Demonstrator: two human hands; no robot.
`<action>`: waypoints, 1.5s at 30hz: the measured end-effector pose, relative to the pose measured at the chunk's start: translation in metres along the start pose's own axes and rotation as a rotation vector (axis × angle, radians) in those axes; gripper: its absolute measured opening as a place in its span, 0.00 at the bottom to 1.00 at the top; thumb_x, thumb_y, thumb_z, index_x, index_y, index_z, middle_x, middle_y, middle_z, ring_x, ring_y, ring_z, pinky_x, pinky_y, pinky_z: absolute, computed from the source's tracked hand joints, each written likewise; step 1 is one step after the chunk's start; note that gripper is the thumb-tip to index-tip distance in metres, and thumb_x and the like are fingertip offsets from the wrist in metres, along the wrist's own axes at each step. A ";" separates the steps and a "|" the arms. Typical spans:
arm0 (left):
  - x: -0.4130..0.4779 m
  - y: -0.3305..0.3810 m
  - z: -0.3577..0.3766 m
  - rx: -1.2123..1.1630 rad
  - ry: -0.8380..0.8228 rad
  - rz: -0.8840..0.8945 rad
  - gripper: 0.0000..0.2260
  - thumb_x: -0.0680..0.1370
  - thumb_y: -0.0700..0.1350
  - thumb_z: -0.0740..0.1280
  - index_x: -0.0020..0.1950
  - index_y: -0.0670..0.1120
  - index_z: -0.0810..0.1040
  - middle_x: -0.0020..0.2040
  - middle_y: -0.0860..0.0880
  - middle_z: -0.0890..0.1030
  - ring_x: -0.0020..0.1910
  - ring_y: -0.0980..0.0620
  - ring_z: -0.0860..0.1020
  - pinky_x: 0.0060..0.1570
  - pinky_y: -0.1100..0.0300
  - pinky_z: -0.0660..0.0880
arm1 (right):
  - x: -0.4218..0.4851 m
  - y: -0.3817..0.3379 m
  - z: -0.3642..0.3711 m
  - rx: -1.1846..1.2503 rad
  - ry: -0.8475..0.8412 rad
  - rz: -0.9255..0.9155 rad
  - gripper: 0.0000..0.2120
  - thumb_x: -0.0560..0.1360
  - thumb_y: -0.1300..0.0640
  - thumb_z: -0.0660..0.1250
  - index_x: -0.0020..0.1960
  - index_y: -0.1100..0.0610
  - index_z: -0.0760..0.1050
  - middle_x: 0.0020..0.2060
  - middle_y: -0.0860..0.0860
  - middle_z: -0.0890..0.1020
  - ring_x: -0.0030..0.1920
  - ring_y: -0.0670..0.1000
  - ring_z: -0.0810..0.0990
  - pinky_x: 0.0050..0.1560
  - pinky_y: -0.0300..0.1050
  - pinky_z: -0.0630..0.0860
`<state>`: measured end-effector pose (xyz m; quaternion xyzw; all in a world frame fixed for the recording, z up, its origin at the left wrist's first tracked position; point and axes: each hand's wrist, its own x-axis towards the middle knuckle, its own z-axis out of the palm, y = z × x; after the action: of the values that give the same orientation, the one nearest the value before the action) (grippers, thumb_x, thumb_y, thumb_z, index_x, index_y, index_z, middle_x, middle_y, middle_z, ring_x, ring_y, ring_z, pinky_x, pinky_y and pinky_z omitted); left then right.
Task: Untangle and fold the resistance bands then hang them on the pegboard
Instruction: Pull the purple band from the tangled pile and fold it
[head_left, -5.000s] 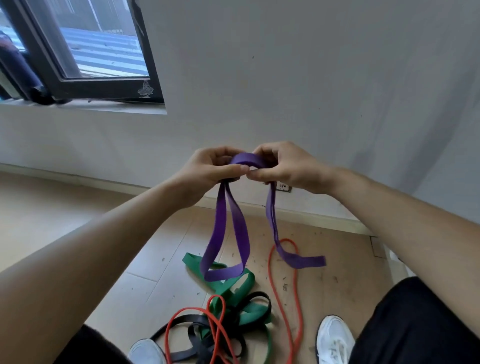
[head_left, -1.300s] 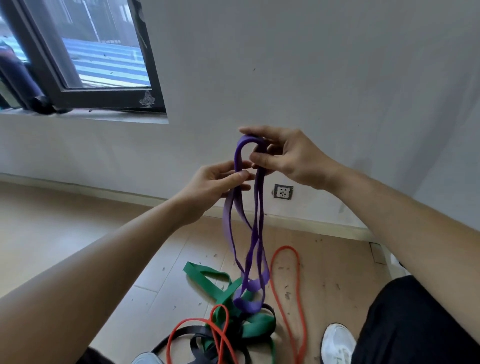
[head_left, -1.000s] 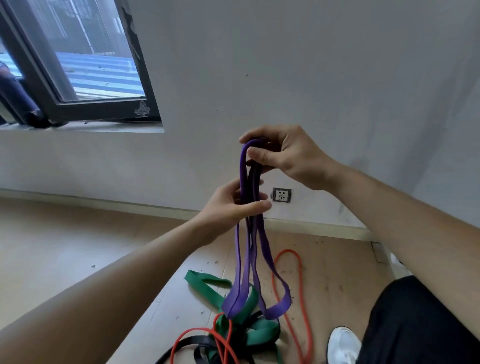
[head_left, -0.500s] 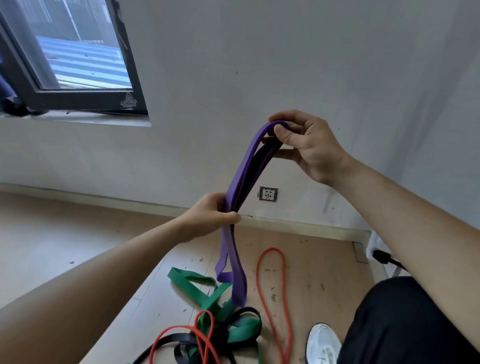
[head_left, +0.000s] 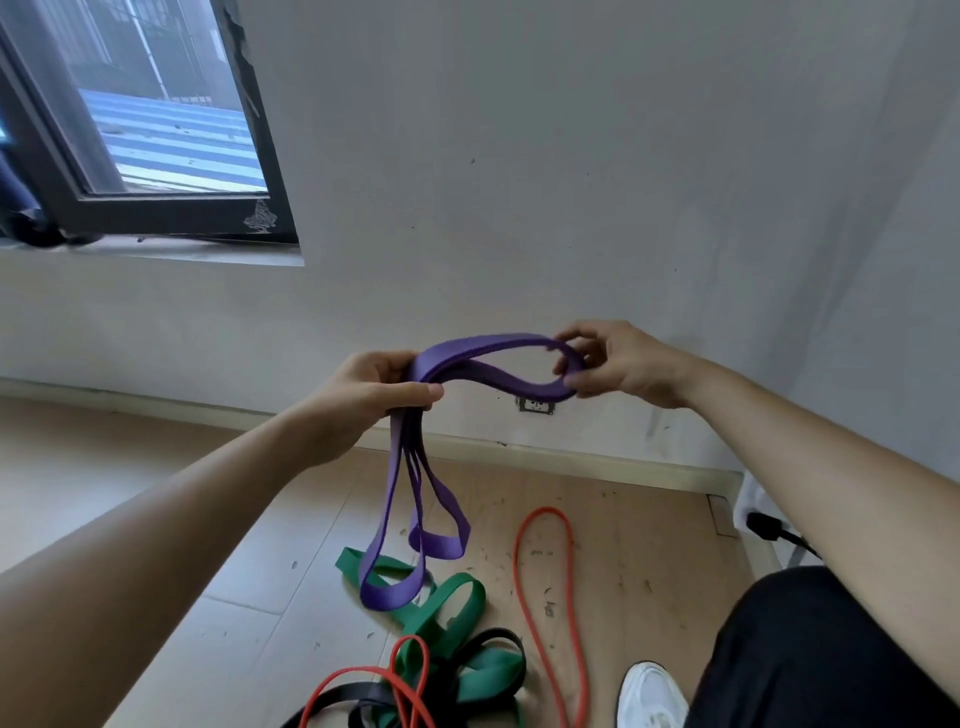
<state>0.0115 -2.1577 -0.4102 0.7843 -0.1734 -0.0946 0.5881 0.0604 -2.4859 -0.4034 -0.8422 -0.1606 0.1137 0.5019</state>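
Note:
A purple resistance band (head_left: 483, 358) is doubled over between both hands at chest height. My left hand (head_left: 363, 400) grips the gathered strands, and two purple loops hang from it toward the floor. My right hand (head_left: 618, 364) pinches the folded end out to the right. On the floor below lie a green band (head_left: 441, 608), a black band (head_left: 493, 644) and a red band (head_left: 545, 571), tangled together. No pegboard is in view.
A white wall with a socket (head_left: 536, 404) stands ahead, and a dark-framed window (head_left: 156, 156) is at the upper left. My white shoe (head_left: 649, 696) and black-trousered leg (head_left: 805, 665) are at the lower right. A black plug (head_left: 763, 525) sits by the wall.
My right hand has come down from above and moved out to the right, so the purple band's top now lies level between the hands. My left hand has risen a little.

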 end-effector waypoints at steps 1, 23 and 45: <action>0.000 0.002 -0.001 -0.014 -0.002 0.008 0.17 0.71 0.51 0.75 0.55 0.43 0.82 0.41 0.49 0.79 0.42 0.51 0.78 0.48 0.55 0.76 | 0.000 0.002 0.003 -0.089 -0.055 0.037 0.21 0.73 0.68 0.75 0.63 0.58 0.77 0.54 0.59 0.83 0.55 0.60 0.83 0.56 0.53 0.82; -0.007 0.003 0.014 0.395 -0.027 0.131 0.15 0.75 0.34 0.74 0.61 0.42 0.80 0.52 0.45 0.86 0.53 0.50 0.85 0.55 0.53 0.83 | -0.003 -0.083 0.071 -0.400 -0.044 -0.344 0.13 0.73 0.57 0.76 0.56 0.56 0.81 0.45 0.49 0.85 0.44 0.48 0.83 0.47 0.42 0.78; -0.010 -0.001 0.022 0.395 0.020 0.082 0.13 0.76 0.49 0.73 0.59 0.49 0.82 0.50 0.49 0.85 0.48 0.49 0.82 0.51 0.55 0.81 | -0.008 -0.072 0.062 -0.110 -0.011 -0.298 0.11 0.74 0.59 0.76 0.56 0.57 0.81 0.45 0.49 0.85 0.45 0.44 0.83 0.48 0.37 0.77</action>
<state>-0.0053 -2.1730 -0.4179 0.8777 -0.2146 -0.0270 0.4277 0.0196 -2.4065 -0.3691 -0.8346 -0.2925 0.0335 0.4657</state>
